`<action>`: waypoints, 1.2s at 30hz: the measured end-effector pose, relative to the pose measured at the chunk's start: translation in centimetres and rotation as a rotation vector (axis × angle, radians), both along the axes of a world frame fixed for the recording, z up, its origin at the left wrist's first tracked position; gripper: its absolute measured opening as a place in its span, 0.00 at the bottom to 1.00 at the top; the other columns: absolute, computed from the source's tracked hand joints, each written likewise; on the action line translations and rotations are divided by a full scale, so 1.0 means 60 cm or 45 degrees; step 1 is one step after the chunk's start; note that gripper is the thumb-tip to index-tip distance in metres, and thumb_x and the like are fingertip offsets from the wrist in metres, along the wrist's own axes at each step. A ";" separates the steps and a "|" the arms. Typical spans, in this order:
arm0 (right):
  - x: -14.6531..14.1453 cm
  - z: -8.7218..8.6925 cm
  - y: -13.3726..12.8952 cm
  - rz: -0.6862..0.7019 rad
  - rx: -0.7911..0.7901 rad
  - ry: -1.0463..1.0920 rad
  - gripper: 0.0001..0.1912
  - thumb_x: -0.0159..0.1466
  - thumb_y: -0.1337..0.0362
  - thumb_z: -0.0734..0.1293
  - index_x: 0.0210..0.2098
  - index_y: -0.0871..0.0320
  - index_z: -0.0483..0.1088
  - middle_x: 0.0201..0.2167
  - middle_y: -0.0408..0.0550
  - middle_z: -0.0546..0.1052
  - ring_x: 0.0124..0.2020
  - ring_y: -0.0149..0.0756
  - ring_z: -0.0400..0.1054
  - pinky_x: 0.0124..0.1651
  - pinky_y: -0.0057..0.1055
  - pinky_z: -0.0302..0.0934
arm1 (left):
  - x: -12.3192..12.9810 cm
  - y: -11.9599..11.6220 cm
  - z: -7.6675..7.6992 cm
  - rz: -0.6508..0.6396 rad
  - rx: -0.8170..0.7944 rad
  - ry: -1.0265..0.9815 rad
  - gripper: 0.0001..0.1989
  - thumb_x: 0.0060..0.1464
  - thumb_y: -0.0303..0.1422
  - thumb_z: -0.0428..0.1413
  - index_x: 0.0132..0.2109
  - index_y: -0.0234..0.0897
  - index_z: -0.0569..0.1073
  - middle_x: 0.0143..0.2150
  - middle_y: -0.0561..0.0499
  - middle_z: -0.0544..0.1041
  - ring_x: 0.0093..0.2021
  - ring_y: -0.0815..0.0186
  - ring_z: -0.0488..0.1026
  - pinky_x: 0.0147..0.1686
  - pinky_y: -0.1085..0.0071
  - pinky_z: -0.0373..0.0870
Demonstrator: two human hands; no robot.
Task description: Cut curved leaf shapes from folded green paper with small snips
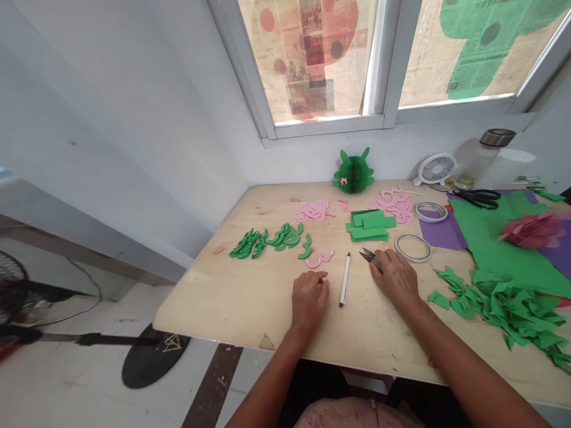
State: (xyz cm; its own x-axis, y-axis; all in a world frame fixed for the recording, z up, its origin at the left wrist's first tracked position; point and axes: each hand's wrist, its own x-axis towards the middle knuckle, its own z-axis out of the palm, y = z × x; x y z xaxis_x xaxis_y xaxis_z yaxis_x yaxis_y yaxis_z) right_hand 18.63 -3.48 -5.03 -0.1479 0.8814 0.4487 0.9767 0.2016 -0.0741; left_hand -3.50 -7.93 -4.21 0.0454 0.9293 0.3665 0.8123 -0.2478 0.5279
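My left hand (309,300) rests on the table with its fingers loosely curled, and nothing shows in them. Just beyond it lies a pink scalloped paper strip (319,260), beside a green curved paper piece (306,246). A white pen (345,279) lies between my two hands, touching neither. My right hand (397,279) is closed over small thread snips (369,256), whose dark pointed blades stick out to the left; their grip is hidden under my fingers. Folded green paper strips (370,226) lie stacked beyond the blades.
Green cut pieces (250,244) and pink cutouts (312,210) lie farther back. A green honeycomb paper figure (354,172) stands by the wall. On the right are tape rolls (413,236), black scissors (477,198), green scraps (513,303) and a small white fan (437,169).
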 end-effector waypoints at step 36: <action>0.001 -0.003 0.000 0.016 -0.077 0.224 0.11 0.62 0.64 0.60 0.40 0.60 0.70 0.34 0.51 0.73 0.39 0.42 0.64 0.42 0.33 0.54 | 0.002 0.069 -0.009 0.124 0.046 0.417 0.05 0.54 0.30 0.51 0.36 0.38 0.72 0.34 0.47 0.74 0.38 0.59 0.68 0.36 0.64 0.58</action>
